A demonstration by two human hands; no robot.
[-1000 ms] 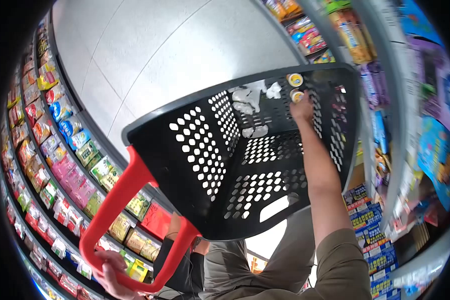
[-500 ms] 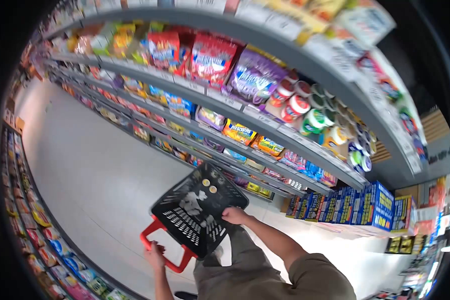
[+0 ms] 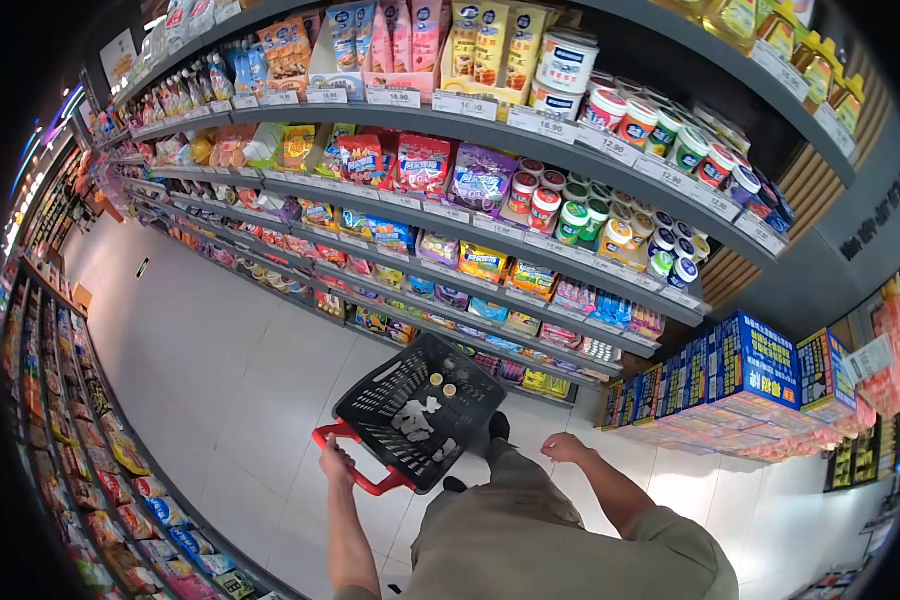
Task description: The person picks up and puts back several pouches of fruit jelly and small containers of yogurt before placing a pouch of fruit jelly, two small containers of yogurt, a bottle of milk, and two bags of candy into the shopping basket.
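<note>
My left hand (image 3: 337, 465) is closed around the red handle (image 3: 378, 482) of a black shopping basket (image 3: 355, 400). The basket hangs or rolls just ahead of my legs; its underside is hidden. Inside it lie two small round yellow-and-white items (image 3: 443, 385) and several white, irregular pieces (image 3: 417, 417) whose kind I cannot make out. At my right side, away from the basket, my right hand (image 3: 567, 448) hangs with its fingers curled in and no object showing in it.
Ahead stands a long shelf with candy bags (image 3: 483, 180), small round tubs (image 3: 573, 222) and upright pouches (image 3: 490, 45) above. Stacked blue boxes (image 3: 760, 365) are on the right. Another shelf of packets (image 3: 130, 455) runs along the left. Pale floor tiles (image 3: 230, 360) lie between.
My right hand has moved from beside the basket's rim out to the right. The view has tilted up, showing more upper shelf. My left hand keeps its hold on the handle.
</note>
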